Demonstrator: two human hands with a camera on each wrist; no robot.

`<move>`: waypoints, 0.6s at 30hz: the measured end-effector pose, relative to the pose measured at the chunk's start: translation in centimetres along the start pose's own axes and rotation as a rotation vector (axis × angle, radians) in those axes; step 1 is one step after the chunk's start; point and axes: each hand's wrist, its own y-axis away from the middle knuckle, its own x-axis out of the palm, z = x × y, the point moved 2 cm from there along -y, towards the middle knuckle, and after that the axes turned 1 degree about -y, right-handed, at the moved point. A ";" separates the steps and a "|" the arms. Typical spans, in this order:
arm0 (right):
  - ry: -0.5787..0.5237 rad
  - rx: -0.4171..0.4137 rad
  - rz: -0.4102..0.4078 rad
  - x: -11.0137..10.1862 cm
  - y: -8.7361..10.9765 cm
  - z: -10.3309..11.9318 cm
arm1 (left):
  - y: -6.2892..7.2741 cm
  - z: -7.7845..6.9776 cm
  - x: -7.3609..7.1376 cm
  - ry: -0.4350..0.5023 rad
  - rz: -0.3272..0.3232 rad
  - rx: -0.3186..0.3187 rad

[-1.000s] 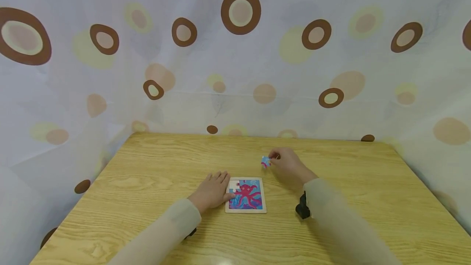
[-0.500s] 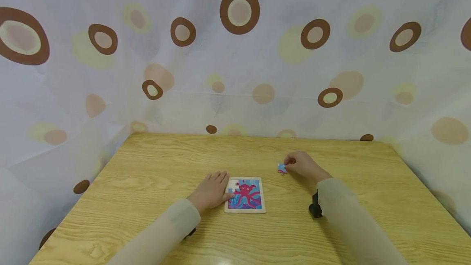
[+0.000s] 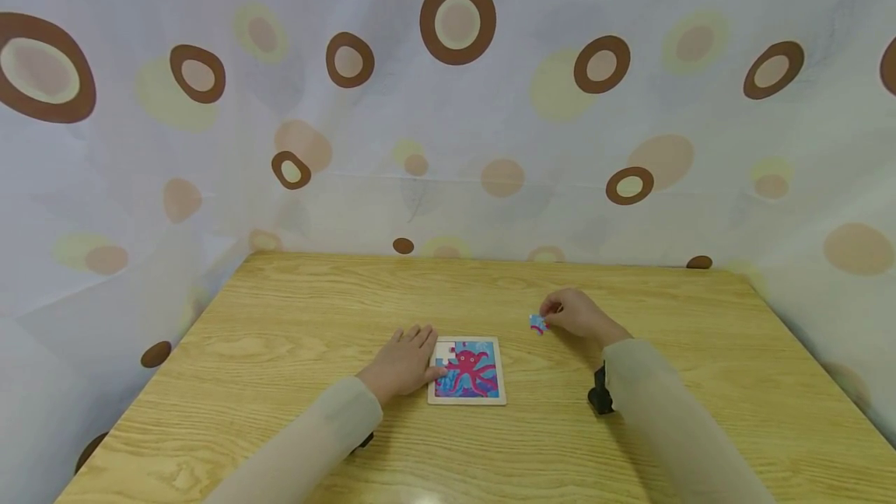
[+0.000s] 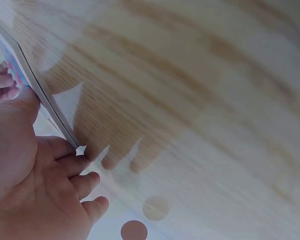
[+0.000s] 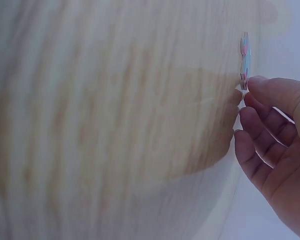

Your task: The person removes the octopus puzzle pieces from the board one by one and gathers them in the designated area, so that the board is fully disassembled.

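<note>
An octopus jigsaw puzzle (image 3: pixel 472 376) lies in its pale frame on the table, with a bare gap at its upper left corner. My left hand (image 3: pixel 400 362) rests flat along the frame's left side, its thumb over the edge of the picture. In the left wrist view the fingers of this hand (image 4: pixel 50 170) are spread beside the frame (image 4: pixel 45 95). To the right of the puzzle and farther back, my right hand (image 3: pixel 577 313) pinches a blue and pink puzzle piece (image 3: pixel 537 323) by its edge. The right wrist view shows that piece (image 5: pixel 245 60) edge-on at the thumb tip.
The wood-grain table (image 3: pixel 350 294) reaches back to a pale curtain (image 3: pixel 448 208) with brown and yellow spots, which also hangs at both sides. A black wrist camera (image 3: pixel 600 393) sits under the right sleeve.
My right hand has moved right and slightly nearer with the puzzle piece, then stayed put while the piece turned a little. The left hand and the puzzle have not moved.
</note>
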 end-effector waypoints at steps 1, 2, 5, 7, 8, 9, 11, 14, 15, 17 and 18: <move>0.002 -0.005 0.001 0.0 0.0 0.0 | 0.0 0.0 0.0 -0.001 -0.002 0.001; 0.000 -0.001 -0.002 -0.1 0.0 0.1 | 0.1 0.0 0.0 -0.003 -0.004 0.003; 0.004 -0.010 -0.008 -0.3 0.1 0.3 | 0.1 0.0 0.0 -0.007 -0.008 0.004; 0.000 -0.010 -0.020 -0.3 0.0 0.7 | 0.2 0.0 -0.1 -0.002 -0.007 0.003; -0.006 -0.007 -0.027 -0.3 -0.1 1.0 | 0.2 -0.1 -0.2 -0.001 -0.005 0.003; -0.008 -0.012 -0.031 -0.2 -0.2 1.4 | 0.3 -0.1 -0.2 0.001 -0.003 0.002; -0.011 -0.024 -0.033 0.0 -0.5 2.5 | 0.5 -0.1 -0.3 0.008 0.000 0.000; -0.004 -0.078 -0.022 0.7 -1.0 4.3 | 0.7 -0.2 -0.6 0.009 0.000 0.004; 0.003 -0.101 -0.014 0.9 -1.2 4.9 | 0.7 -0.2 -0.6 0.013 -0.001 0.005; 0.011 -0.137 0.002 1.6 -1.4 5.9 | 0.8 -0.2 -0.8 0.017 -0.001 0.006; 0.012 -0.153 0.013 1.9 -1.4 6.5 | 0.7 -0.2 -0.8 0.021 -0.001 0.005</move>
